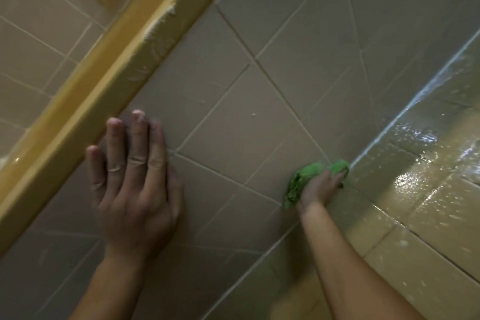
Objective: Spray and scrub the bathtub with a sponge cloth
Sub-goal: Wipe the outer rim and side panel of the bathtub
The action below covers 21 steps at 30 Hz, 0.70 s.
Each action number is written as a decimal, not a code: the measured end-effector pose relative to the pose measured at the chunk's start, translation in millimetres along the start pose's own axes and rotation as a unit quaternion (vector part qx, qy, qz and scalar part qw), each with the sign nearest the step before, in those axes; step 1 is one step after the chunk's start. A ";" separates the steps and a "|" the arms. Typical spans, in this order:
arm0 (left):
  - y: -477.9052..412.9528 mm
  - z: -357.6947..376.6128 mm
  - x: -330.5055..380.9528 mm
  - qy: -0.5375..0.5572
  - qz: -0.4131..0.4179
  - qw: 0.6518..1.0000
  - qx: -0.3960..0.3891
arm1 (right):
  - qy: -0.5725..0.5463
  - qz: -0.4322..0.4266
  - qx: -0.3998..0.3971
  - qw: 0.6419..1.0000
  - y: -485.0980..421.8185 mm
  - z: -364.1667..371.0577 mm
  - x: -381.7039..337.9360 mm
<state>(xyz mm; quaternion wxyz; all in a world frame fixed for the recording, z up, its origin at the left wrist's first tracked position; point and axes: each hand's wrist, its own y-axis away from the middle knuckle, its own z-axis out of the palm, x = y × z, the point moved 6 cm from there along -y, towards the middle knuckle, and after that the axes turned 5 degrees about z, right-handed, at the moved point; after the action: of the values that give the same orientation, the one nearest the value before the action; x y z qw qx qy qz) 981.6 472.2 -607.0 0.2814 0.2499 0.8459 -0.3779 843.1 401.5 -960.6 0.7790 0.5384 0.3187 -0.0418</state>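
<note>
Wet tiles [428, 202] w/ yellow trim [91, 80]

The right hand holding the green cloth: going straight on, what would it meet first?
The right hand would likely meet the pale corner seam beyond its crumpled green sponge cloth, then the wet glossy tiled surface.

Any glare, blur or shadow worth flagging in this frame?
Head view: strong glare on the wet tiles at right. The wall around the left hand is dim. The right hand and cloth look slightly soft. The whole scene is tilted.
</note>
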 end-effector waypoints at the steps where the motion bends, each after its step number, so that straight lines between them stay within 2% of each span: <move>1: 3.9 -0.3 2.5 0.009 -0.012 1.000 0.000 | -0.014 0.040 0.014 0.999 6.3 1.1 -2.0; 2: 8.7 -0.2 5.0 0.017 -0.029 0.999 0.001 | -0.013 0.039 0.012 0.999 24.8 7.8 -8.6; 3: 13.9 0.6 7.6 0.024 -0.047 0.999 0.002 | -0.003 -0.008 0.004 1.000 56.2 15.5 -19.0; 4: 18.2 1.7 9.9 0.031 -0.060 0.998 0.000 | 0.003 -0.099 -0.010 0.995 96.5 23.2 -31.5; 6: 21.2 5.3 13.5 0.052 -0.063 0.997 -0.006 | 0.025 -0.295 -0.059 0.953 172.5 34.2 -44.2; 8: 19.9 5.8 14.5 0.068 -0.050 0.996 -0.005 | 0.043 -0.398 -0.103 0.911 202.3 41.0 -43.1; 9: 18.7 3.9 12.8 0.078 -0.044 0.996 0.006 | 0.046 -0.406 -0.095 0.908 196.3 38.4 -37.5; 10: 17.2 2.0 11.1 0.087 -0.039 0.995 0.023 | 0.040 -0.377 -0.088 0.921 179.1 33.5 -32.0; 11: 16.2 1.0 9.0 0.096 -0.033 0.994 0.036 | 0.030 -0.323 -0.064 0.944 154.4 27.0 -28.3; 13: 21.4 2.0 4.2 0.101 -0.022 0.994 0.037 | 0.028 -0.139 -0.031 0.989 98.6 16.9 -7.7; 14: 25.8 1.4 2.0 0.107 -0.021 0.993 0.037 | 0.024 -0.057 -0.034 0.998 68.1 16.0 7.1; 16: 33.5 -0.6 -0.3 0.124 -0.018 0.991 0.036 | -0.033 0.024 -0.033 0.999 8.9 13.1 28.1; 18: 40.7 -4.2 -4.4 0.123 -0.015 0.992 0.038 | -0.077 0.030 -0.052 0.995 -36.6 26.4 44.3; 19: 42.4 -6.3 -8.1 0.123 -0.019 0.991 0.044 | -0.035 -0.007 -0.051 0.998 -27.7 35.0 34.1; 20: 43.4 -8.3 -11.8 0.128 -0.029 0.990 0.053 | 0.025 -0.060 -0.049 0.997 17.9 37.6 5.8; 21: 43.6 -10.9 -15.7 0.137 -0.048 0.987 0.068 | 0.040 -0.152 -0.047 0.987 79.7 39.3 -26.8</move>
<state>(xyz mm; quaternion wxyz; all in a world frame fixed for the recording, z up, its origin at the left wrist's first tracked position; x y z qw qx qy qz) 1017.5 503.1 -612.3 0.1266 0.2773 0.8599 -0.4094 872.1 393.2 -872.8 0.7746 0.4481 0.4289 -0.1233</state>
